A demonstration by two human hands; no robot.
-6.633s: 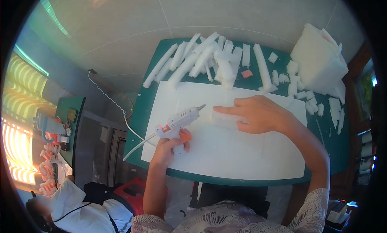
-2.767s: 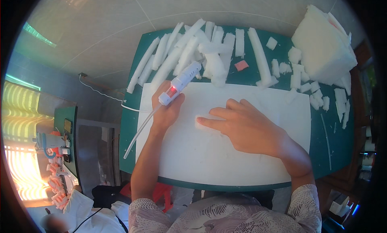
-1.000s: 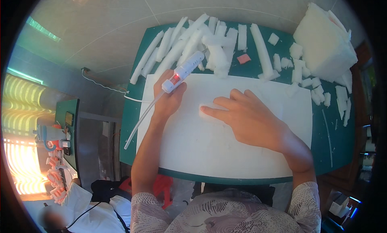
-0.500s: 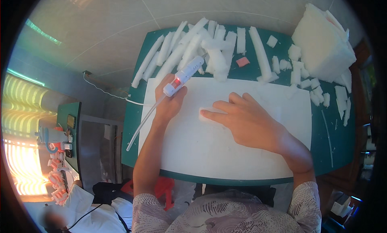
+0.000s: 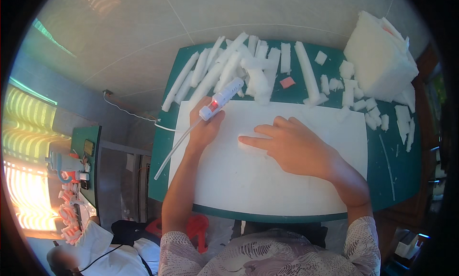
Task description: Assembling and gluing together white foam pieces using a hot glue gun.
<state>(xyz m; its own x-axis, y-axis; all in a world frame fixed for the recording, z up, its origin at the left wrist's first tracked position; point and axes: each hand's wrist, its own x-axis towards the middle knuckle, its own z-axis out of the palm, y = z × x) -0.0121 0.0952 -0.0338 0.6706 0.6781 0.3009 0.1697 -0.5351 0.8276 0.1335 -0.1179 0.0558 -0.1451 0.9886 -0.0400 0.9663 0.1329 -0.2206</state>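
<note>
A white hot glue gun (image 5: 228, 93) is gripped in my left hand (image 5: 206, 128) above the left part of a white board (image 5: 267, 192). Its nozzle end points away toward a pile of foam strips, and a red light glows on its body. A long pale glue stick (image 5: 173, 154) sticks out of its back end. My right hand (image 5: 299, 149) hovers low over the board's middle, fingers spread. Its stretched index finger presses on a small white foam piece (image 5: 245, 144), which barely stands out against the board. The thumb of this hand is hidden.
White foam strips (image 5: 231, 65) lie heaped along the green table's (image 5: 318, 218) far edge. A pink piece (image 5: 287, 82) and smaller offcuts (image 5: 373, 104) lie to the right, below a big white foam block (image 5: 380, 58). The gun's white cord (image 5: 131, 112) runs left. Another person (image 5: 107, 249) is at lower left.
The whole view has tilted slightly, so the table appears lower. Both hands keep nearly the same pose, with the right index finger still on the foam piece.
</note>
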